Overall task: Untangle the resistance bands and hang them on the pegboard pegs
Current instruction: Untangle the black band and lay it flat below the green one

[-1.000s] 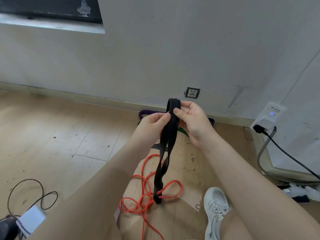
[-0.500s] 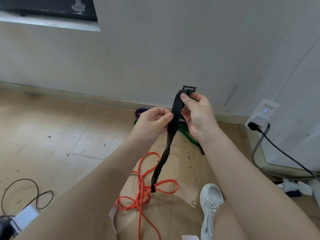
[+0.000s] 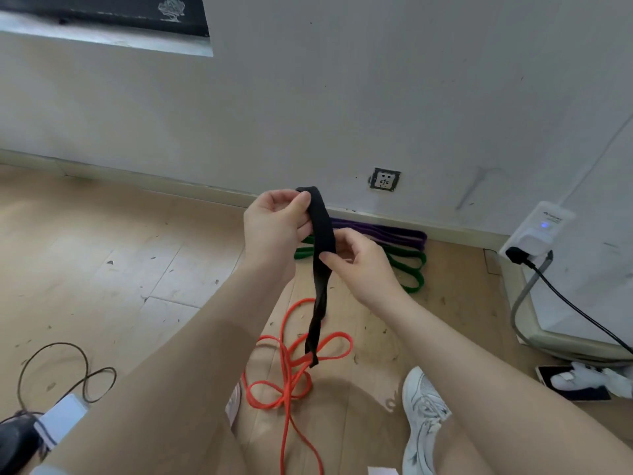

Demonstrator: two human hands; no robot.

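We hold the black resistance band [image 3: 322, 241] up in front of us with both hands, above the wooden floor [image 3: 102, 262]. Our left hand [image 3: 275, 228] pinches the band's top fold between thumb and curled fingers. Our right hand [image 3: 359, 265] grips the same band a little lower, its thumb pressed across the strap and its fingers curled behind it. Below the right hand the black band hangs down twisted, and its lower end dangles over a loop of the orange resistance band [image 3: 291, 375]; we cannot tell whether the two touch there.

The orange band lies in a loose tangle on the floor between our legs, with one strand running toward the bottom edge of the view. Farther off, along the foot of the wall [image 3: 342, 97], the purple resistance band [image 3: 383, 233] lies flat against the baseboard, and the green resistance band [image 3: 407, 265] lies folded just in front of it, partly behind our hands.

A wall socket [image 3: 385, 180] sits low on the wall above the purple band. To the right a white plug-in device [image 3: 534, 231] with a blue light carries a black cable [image 3: 575, 310]. Our white sneaker [image 3: 423, 416] rests on the floor at the lower right, and a dark thin cord [image 3: 68, 371] loops on the floor at the lower left.
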